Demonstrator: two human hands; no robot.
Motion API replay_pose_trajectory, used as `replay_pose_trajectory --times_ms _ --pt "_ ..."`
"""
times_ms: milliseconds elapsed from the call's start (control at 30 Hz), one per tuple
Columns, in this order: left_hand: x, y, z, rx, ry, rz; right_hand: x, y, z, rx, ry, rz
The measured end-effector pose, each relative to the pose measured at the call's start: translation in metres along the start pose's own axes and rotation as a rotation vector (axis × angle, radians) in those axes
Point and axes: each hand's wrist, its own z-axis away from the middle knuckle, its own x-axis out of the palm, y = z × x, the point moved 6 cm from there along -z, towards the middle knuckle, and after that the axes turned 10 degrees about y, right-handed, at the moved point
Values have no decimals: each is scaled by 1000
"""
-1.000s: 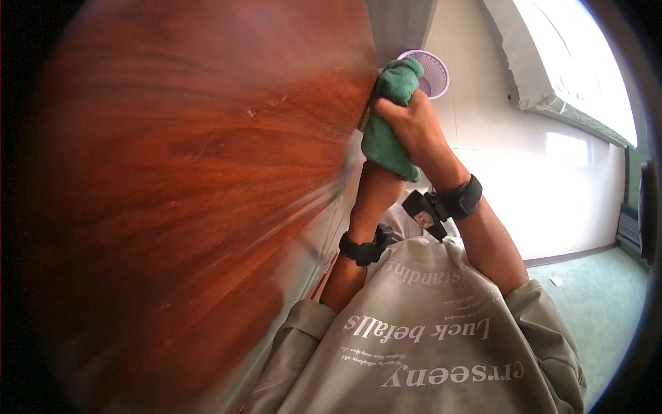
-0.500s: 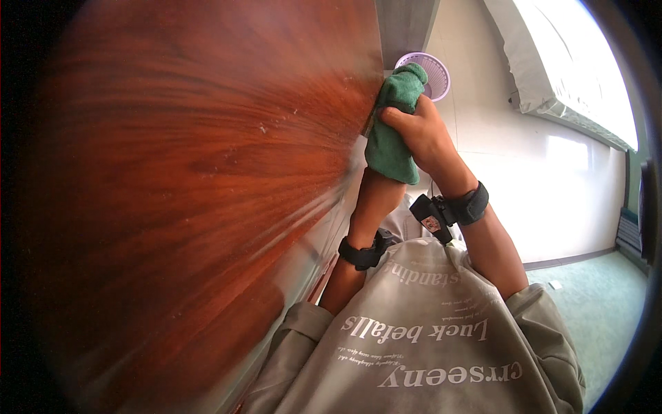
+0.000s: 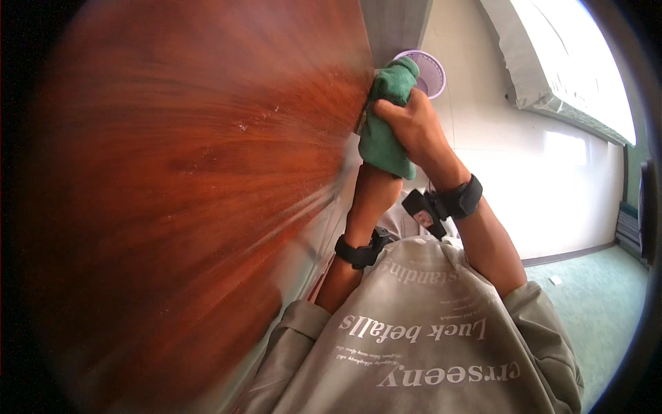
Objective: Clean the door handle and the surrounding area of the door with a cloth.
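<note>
A green cloth (image 3: 388,134) covers my left hand, whose fingers are hidden beneath it; only the left forearm (image 3: 372,200) shows below the cloth. My right hand (image 3: 414,127) is closed on the cloth from the right side, with its thumb lying across the top. Both hands are together just beyond the right edge of a glossy red-brown wooden tabletop (image 3: 207,179). Small pale specks lie on the wood.
A purple slatted wastebasket (image 3: 432,74) stands on the floor just beyond the cloth. Next to it rises a grey panel (image 3: 394,27). At the far right is a white-covered piece of furniture (image 3: 552,62). Pale floor tiles (image 3: 510,172) stretch along my right.
The view has shifted slightly, so the tabletop edge, basket and hands appear a little further left. My right hand keeps its hold on the cloth.
</note>
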Motion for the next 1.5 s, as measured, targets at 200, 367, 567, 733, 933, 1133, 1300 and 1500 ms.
replay_pose_trajectory --times_ms 200,367,567,733,933,1133,1300,1500 --pt "-15 6 4 87 374 366 5 -8 12 -212 33 -23" --pt "-10 7 0 77 261 316 6 3 0 -17 2 -181" --pt "-13 5 -3 88 295 307 6 1 -5 -30 -32 -200" --pt "-2 8 -4 -7 278 486 3 13 2 -250 186 156" --pt "-8 4 -2 57 201 117 1 6 -4 -79 89 -94" --pt "-5 17 -6 -42 -139 -64 -11 8 -13 -4 100 -50" --pt "-10 16 4 -5 130 132 -15 12 4 -107 151 -195" --pt "-8 16 10 -97 73 169 -21 -2 10 118 -43 -420"
